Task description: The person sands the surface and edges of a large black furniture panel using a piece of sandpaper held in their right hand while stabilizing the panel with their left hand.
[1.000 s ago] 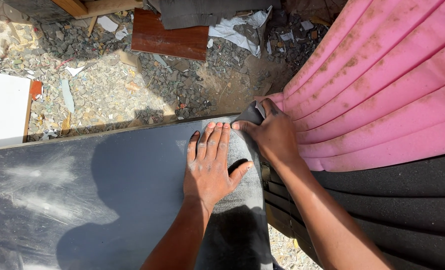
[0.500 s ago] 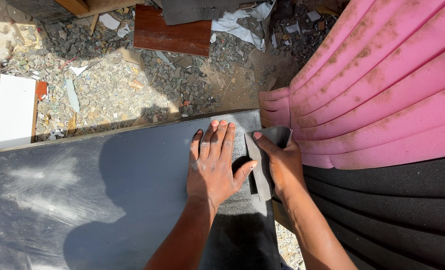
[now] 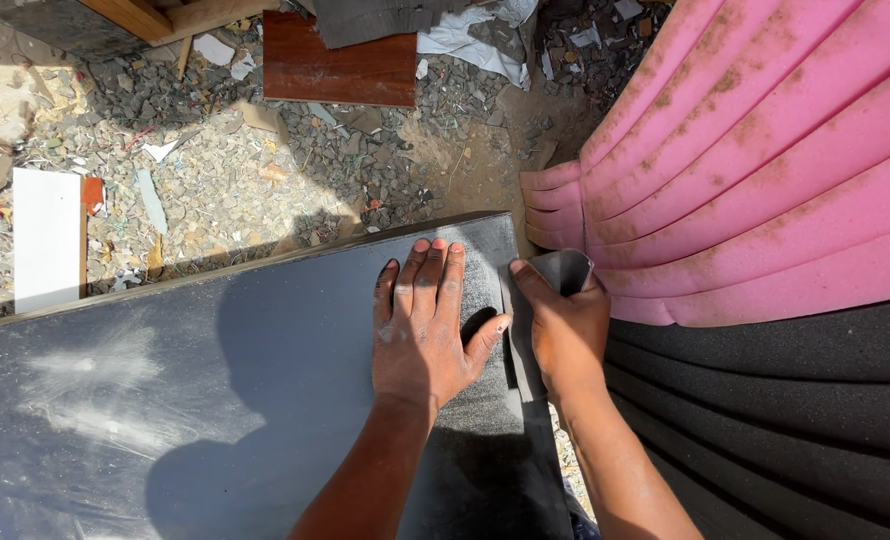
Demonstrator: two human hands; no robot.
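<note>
My left hand (image 3: 423,325) lies flat, fingers together, on a sheet of dark grey foam (image 3: 485,400) laid over the right end of a dark board (image 3: 165,400). My right hand (image 3: 565,325) grips the folded edge of the grey foam (image 3: 562,268) at the board's right edge, with the forefinger stretched along the fold. Both forearms come in from the bottom of the view.
Pink foam sheets (image 3: 765,160) are stacked at the right above black foam sheets (image 3: 765,420). Beyond the board the ground is gravel with debris, a reddish-brown wooden panel (image 3: 340,65), a white board piece (image 3: 47,238) and torn grey and white scraps (image 3: 445,25).
My right hand has drawn back from the far corner toward me along the board's right edge, folding the grey foam over. My left hand stays pressed flat.
</note>
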